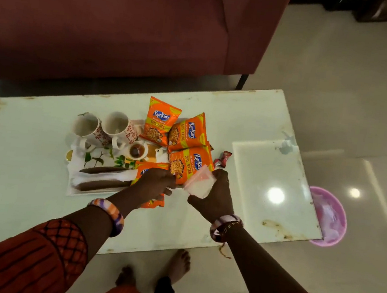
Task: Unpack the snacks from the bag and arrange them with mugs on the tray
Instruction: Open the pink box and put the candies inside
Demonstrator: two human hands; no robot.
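A person stands over a low white table, both hands working at the near right edge of a printed tray loaded with snacks and mugs. The right hand is curled round a small clear plastic bag, holding it at about 5 o'clock from the tray's centre, its top corner lying over the nearest orange snack packet. The left hand, fingers bent, rests on another orange packet at the tray's 6 o'clock edge; whether it grips the packet or only presses it cannot be told. Two more orange packets lie at 12 o'clock and 2 o'clock, overlapping one another. Two white mugs with red flower prints stand side by side at 10 o'clock, handles toward the camera. Small red-wrapped sweets lie on the table just right of the packets, at 3 o'clock. A maroon sofa sits beyond the table, and a pink basin shows on the tiled floor under the table's right end.
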